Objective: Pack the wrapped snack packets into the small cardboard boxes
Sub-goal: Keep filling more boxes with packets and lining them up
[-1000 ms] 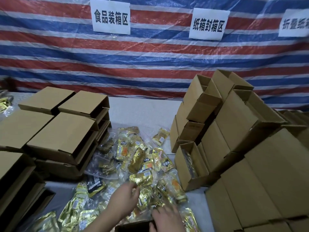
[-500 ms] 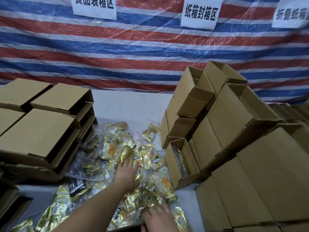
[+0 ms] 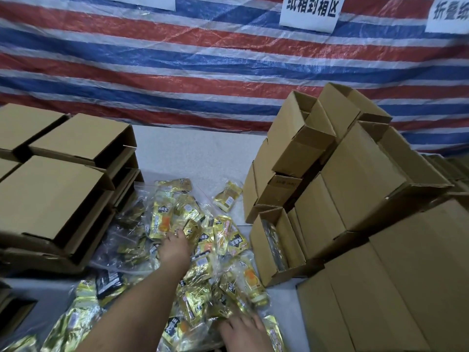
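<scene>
Gold packets (image 3: 162, 219) under the relaxed left hand (image 3: 175, 247); right hand's (image 3: 243, 334) grip unclear.

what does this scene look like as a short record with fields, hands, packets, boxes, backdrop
left hand: stretched far into the packet pile, fingers on gold packets; grip unclear
right hand: low on the near packets, fingers spread
snack packets: loose heap of gold wrappers on the table, one stray packet apart at the back
open box: right of the heap, something already inside
left boxes: flat stacks
right boxes: piled high
backdrop: striped tarp with paper signs
</scene>
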`<state>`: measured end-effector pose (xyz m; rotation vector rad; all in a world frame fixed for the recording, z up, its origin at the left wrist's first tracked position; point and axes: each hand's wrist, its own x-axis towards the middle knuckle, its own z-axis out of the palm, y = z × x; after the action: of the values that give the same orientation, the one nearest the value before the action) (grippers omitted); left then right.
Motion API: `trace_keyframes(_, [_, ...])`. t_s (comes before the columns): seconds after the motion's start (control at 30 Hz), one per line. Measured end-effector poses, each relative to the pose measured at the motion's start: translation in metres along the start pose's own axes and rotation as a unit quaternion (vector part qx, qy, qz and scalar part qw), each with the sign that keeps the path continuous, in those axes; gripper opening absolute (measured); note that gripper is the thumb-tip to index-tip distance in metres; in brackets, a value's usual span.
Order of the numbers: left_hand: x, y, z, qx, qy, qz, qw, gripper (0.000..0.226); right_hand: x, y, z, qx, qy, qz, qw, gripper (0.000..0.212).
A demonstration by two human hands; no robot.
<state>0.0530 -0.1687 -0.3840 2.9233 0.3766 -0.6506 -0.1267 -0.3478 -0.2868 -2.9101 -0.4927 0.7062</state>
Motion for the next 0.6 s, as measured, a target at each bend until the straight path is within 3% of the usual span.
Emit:
trace_keyframes(0.07, [-0.002, 0.0, 0.002, -0.037, 0.0, -0.006, 0.999, 0.091, 0.001, 0.004, 0.003, 0.017, -0.035, -0.019, 0.999, 0.042])
trace_keyframes(0.17, [0.0, -0.003, 0.002, -0.086, -0.007, -0.043, 0.995, 0.114, 0.006, 0.011, 0.006, 0.046, -0.052, -0.016, 0.997, 0.04])
trace_keyframes(0.2, [0.002, -0.005, 0.0, -0.085, -0.01, -0.051, 0.995, 0.105, 0.009, 0.011, 0.007, 0.052, -0.054, -0.007, 0.997, 0.042])
trace_keyframes(0.3, [0.002, -0.012, -0.009, -0.09, -0.021, -0.062, 0.994, 0.051, 0.012, 0.01, 0.006, 0.039, -0.072, -0.003, 0.997, 0.047])
trace_keyframes(0.37, [-0.003, -0.015, -0.006, -0.119, -0.015, -0.06, 0.991, 0.057, 0.013, 0.01, 0.009, 0.03, -0.08, 0.002, 0.996, 0.048])
trace_keyframes(0.47, [-0.019, -0.023, -0.012, -0.292, -0.013, -0.042, 0.955, 0.074, 0.011, 0.008, 0.013, 0.022, -0.076, 0.006, 0.997, 0.046])
trace_keyframes(0.6, [-0.049, -0.038, -0.043, -0.432, 0.076, -0.014, 0.898, 0.062, 0.008, 0.013, 0.016, 0.024, -0.082, 0.01, 0.996, 0.049])
